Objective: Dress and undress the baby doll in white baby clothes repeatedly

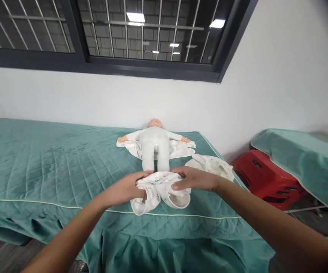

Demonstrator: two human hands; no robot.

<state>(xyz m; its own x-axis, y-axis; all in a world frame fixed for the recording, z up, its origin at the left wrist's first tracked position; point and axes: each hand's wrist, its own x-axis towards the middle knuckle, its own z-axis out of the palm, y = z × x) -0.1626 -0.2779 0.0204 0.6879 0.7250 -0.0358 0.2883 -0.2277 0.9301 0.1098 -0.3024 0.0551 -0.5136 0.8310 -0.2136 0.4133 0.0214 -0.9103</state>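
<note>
In the frame's lower centre, the left hand (126, 188) and right hand (193, 177) clamp their fingers on a printed white garment (158, 180), below the doll (155, 138).

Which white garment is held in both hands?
The garment in front of the doll, between left hand and right hand; another lies under the doll, the third beyond the right forearm.

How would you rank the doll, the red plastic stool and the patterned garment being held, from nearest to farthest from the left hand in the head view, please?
1. Patterned garment: in the left hand itself.
2. Doll: just beyond the hand, lying on the green bed cover.
3. Red plastic stool: well off to the right, past the bed's edge.
</note>
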